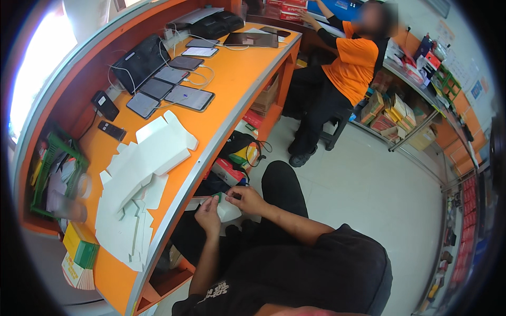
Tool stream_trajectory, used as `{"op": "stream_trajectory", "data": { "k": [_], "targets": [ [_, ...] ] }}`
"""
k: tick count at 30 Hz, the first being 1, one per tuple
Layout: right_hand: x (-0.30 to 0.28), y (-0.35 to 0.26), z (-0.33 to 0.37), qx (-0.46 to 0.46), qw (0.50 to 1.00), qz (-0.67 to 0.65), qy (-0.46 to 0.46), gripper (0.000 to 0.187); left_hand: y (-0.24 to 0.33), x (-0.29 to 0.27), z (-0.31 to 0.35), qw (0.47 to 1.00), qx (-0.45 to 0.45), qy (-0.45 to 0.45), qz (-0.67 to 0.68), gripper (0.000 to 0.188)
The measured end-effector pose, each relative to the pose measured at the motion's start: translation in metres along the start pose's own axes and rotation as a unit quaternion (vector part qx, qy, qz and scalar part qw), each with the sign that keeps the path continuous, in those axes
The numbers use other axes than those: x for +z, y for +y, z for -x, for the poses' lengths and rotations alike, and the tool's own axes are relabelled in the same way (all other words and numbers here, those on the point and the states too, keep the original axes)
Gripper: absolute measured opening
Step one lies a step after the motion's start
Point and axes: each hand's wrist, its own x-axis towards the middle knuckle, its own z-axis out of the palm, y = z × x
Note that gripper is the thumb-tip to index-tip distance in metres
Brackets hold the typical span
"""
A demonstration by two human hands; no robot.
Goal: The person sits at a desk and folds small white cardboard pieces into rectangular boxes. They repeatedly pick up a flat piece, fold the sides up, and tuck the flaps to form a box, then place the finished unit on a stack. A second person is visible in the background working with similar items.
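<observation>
Over my lap, beside the desk's front edge, I hold a small white cardboard piece [229,211] that looks like a partly folded carton, with a bit of green at its top. My left hand [208,216] grips its left side, thumb up by the green part. My right hand [247,200] is curled with its fingertips pinched at the carton's upper edge. A pile of flat white carton blanks [150,158] lies on the orange desk [232,79] to my left, its cut flaps overlapping.
Several phones [190,98] with white cables, a tablet [252,40] and a black remote [112,130] lie on the desk. A green basket [52,174] and yellow-green boxes [81,245] are at its near left. A person in orange [353,63] sits ahead. Shelves [387,118] hold boxes.
</observation>
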Motion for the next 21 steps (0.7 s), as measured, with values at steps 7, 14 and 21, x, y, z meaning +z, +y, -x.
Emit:
{"op": "stream_trajectory", "data": {
  "k": [7, 14, 21],
  "targets": [
    [0.008, -0.005, 0.003, -0.043, 0.999, 0.007, 0.006, 0.016, -0.002, 0.0, 0.015, 0.998, 0.062, 0.0, -0.031, 0.019],
    [0.017, -0.004, 0.009, 0.016, 0.999, -0.027, 0.017, 0.016, -0.006, -0.009, 0.016, 0.995, 0.034, -0.09, -0.017, 0.024],
    [0.015, 0.0, 0.006, -0.056, 0.995, -0.012, 0.078, 0.013, -0.006, -0.009, 0.008, 0.975, -0.077, -0.161, 0.133, 0.029]
  ]
}}
